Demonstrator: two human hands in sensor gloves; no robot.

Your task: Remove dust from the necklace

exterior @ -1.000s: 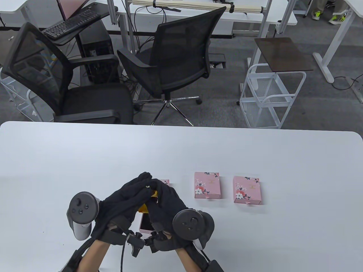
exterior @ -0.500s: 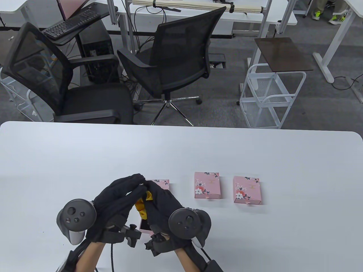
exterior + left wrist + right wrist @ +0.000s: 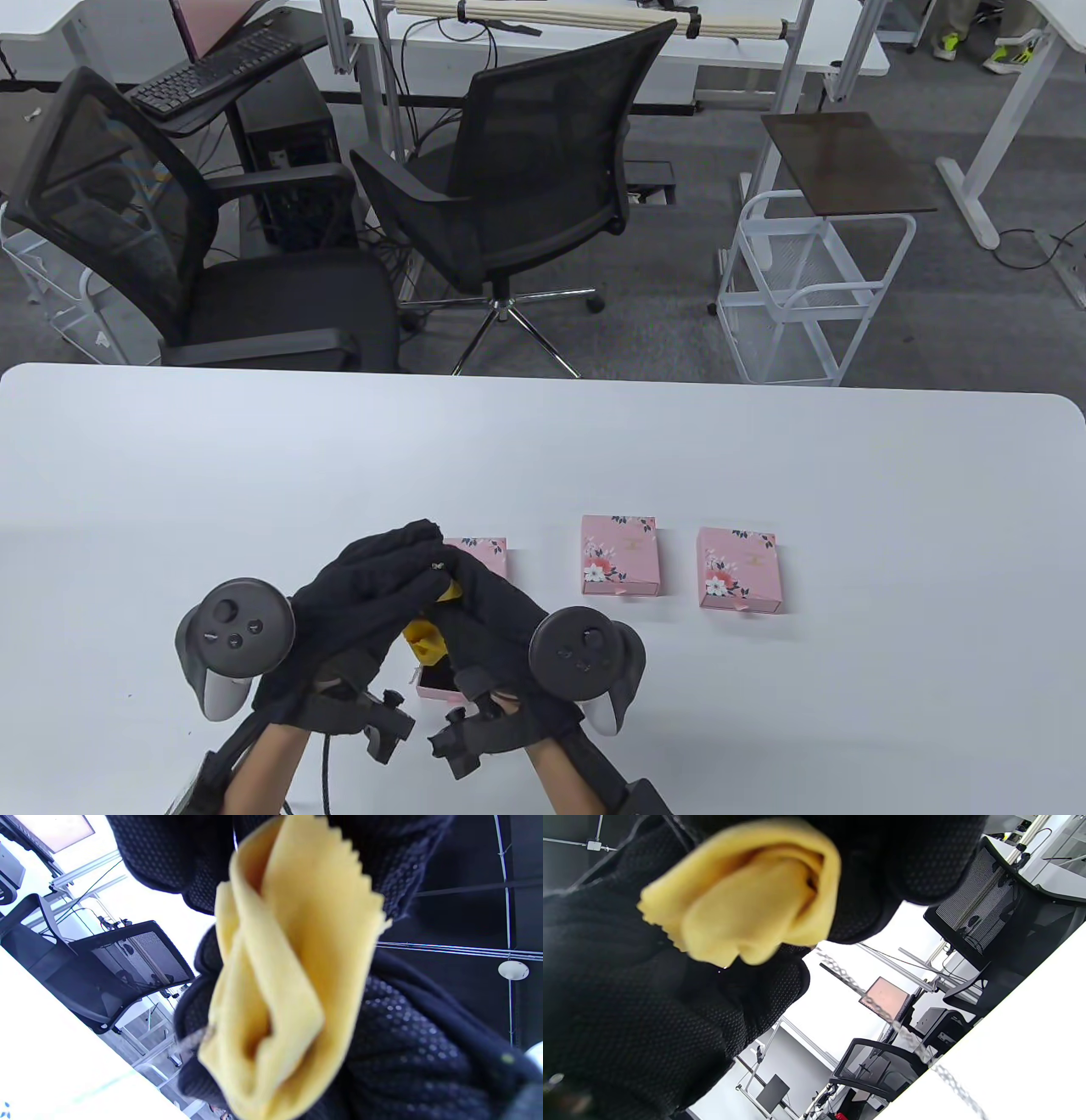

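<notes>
I've got both hands together over the open box (image 3: 437, 683), left hand (image 3: 365, 594) pinching the necklace (image 3: 908, 1035), chain dangling down, right hand (image 3: 492, 603) clamping the cloth (image 3: 424, 638) around it.

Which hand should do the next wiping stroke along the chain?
Right, probably. The yellow cloth is bunched in the right hand, with the necklace chain hanging just below it; the left hand seems to pinch the chain's upper end.

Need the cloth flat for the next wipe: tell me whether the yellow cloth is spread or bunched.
Bunched. The yellow cloth is folded over itself into a wad between the left hand and right hand; both wrist views show layered folds.
</notes>
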